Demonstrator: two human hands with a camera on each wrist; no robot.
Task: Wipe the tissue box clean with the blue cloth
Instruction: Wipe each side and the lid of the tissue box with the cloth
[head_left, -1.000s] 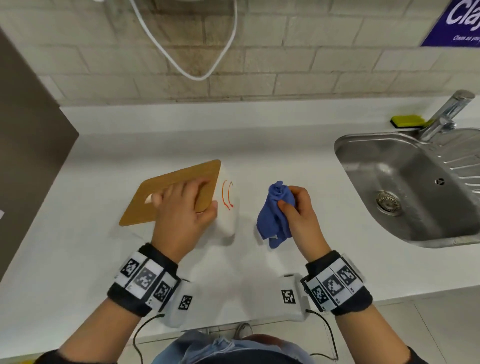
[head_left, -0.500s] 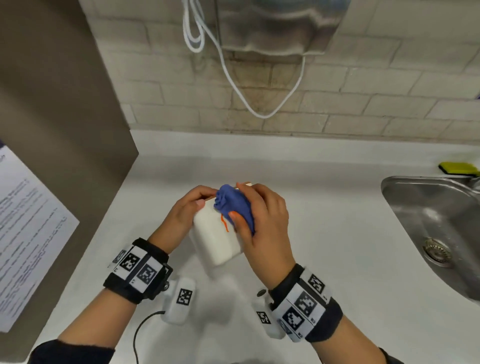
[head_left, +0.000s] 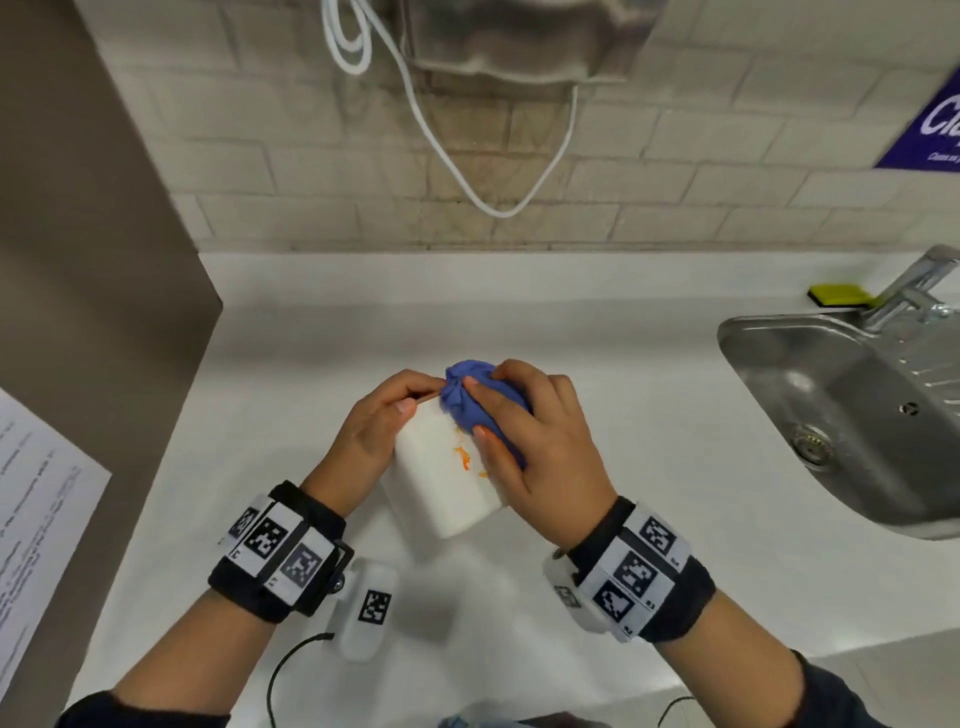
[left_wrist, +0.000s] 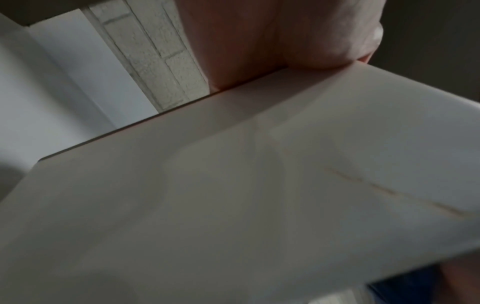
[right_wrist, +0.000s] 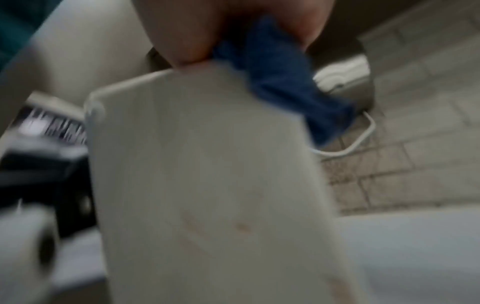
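The white tissue box (head_left: 441, 483) is tilted up off the white counter, with smeared orange marks (head_left: 462, 457) on its upper side. My left hand (head_left: 382, 421) grips the box's far left edge; its fingers (left_wrist: 259, 41) curl over the rim of the box (left_wrist: 259, 185). My right hand (head_left: 524, 441) holds the bunched blue cloth (head_left: 470, 392) and presses it onto the box's top right part. In the right wrist view the blue cloth (right_wrist: 280, 82) is pinched against the box (right_wrist: 207, 185), blurred by motion.
A steel sink (head_left: 852, 415) with a tap (head_left: 904, 291) lies at the right, a yellow sponge (head_left: 836, 295) behind it. A brown panel (head_left: 93, 260) with a paper sheet walls the left. A white cable (head_left: 467, 156) hangs on the brick wall.
The box went from lying on the counter to being lifted and tilted in my left hand. My right hand brought the cloth onto it, and the orange lines are now smeared.
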